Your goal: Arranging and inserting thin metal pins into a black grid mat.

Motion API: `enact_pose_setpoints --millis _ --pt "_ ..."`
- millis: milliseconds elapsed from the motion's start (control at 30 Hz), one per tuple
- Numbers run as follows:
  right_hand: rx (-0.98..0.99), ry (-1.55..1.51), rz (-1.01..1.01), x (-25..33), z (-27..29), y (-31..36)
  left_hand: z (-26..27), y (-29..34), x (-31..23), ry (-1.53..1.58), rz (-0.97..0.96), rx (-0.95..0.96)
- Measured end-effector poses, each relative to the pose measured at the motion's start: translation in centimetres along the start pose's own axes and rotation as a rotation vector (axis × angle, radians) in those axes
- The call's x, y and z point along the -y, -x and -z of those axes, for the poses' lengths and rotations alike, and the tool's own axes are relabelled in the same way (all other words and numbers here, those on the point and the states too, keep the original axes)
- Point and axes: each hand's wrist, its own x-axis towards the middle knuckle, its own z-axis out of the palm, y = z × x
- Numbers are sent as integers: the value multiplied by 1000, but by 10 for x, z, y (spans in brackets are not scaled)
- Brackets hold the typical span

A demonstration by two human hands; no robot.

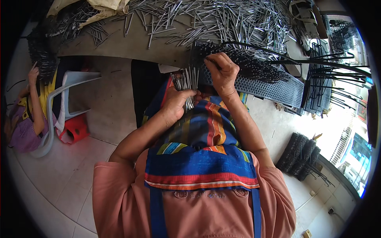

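Note:
My left hand (176, 101) is closed around a bundle of thin grey metal rods (186, 80) above my lap, their ends fanned upward. To its right, my right hand (224, 74) is raised with bent fingers pressed together in a pinch. It is at the near left part of a perforated metal rack (274, 93). Whatever the pinch holds, if anything, is too small or hidden to make out. Many dark rods (254, 68) stand close together in the rack's holes, just beyond my right hand.
A large heap of loose rods (238, 22) covers the table (115, 41) beyond. Racks with black hooked bars (337, 79) stand at the right. Dark bundles (297, 156) sit on the floor. At left, another person's hand (34, 74) touches a rack, near a white chair (75, 81) and red stool (75, 129).

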Motion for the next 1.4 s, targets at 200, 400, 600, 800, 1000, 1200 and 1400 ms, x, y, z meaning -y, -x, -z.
enact_pose_setpoints --millis 200,400,600,800,1000,1200,1400 --pt "-6 115 -12 9 -6 -5 5 -4 3 4 15 -17" --pt "107 236 151 9 -8 -14 5 -4 2 63 -4 23" --pt "176 336 184 9 -12 -21 3 -4 1 68 -7 48" --pt "268 516 304 9 -9 -28 6 -4 1 77 -13 90" --pt "250 499 273 4 -2 -7 3 -3 0 81 -27 128" --pt "420 -86 -606 12 14 15 -5 6 -5 16 -77 178" --pt "362 -463 -806 5 33 22 -6 1 2 -40 -107 174"
